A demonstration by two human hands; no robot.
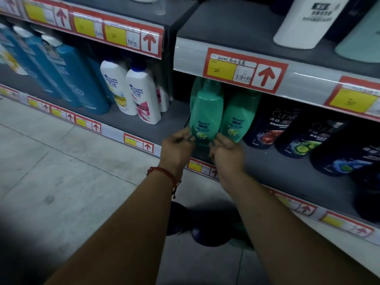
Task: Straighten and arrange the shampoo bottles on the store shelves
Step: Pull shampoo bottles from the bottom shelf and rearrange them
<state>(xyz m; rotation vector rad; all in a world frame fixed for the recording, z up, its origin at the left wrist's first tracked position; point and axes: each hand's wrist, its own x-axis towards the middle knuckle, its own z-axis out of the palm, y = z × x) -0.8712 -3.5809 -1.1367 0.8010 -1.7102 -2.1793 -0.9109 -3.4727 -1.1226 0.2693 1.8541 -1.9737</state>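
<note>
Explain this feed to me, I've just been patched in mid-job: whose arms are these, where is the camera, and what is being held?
There is no machine: these are a person's bare arms, filmed by one wide camera worn on the head, looking forward and down. The left hand and right hand both grip the base of a green bottle on the grey shelf. A second green bottle stands just to its right. Further right are dark bottles; to the left, white bottles and blue bottles. Price tags line the shelf edges.
</note>
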